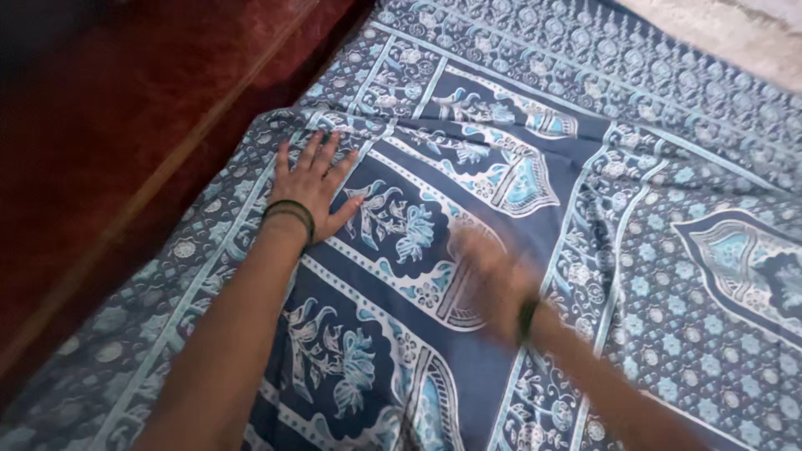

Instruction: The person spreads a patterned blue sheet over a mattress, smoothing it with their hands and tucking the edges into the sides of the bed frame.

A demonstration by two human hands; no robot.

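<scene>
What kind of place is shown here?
Probably a bedroom at home: a blue patterned bedsheet lies spread under both hands, beside a dark red floor and a pale rug.

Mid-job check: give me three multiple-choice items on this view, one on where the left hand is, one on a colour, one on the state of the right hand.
1. Where does the left hand rest?
A. Flat on the sheet, near a fold
B. On the red floor
C. In the air above the sheet

2. What colour is the floor beside the sheet?
A. Green
B. Dark red
C. White

3. How does the right hand appear?
A. Sharp and clenched in a fist
B. Out of view
C. Blurred over the sheet

Answers:
1 A, the palm lies down with fingers spread on the blue patterned cloth, by a raised fold.
2 B, the surface left of the cloth is dark red.
3 C, the hand is smeared, so its fingers cannot be made out.
</scene>
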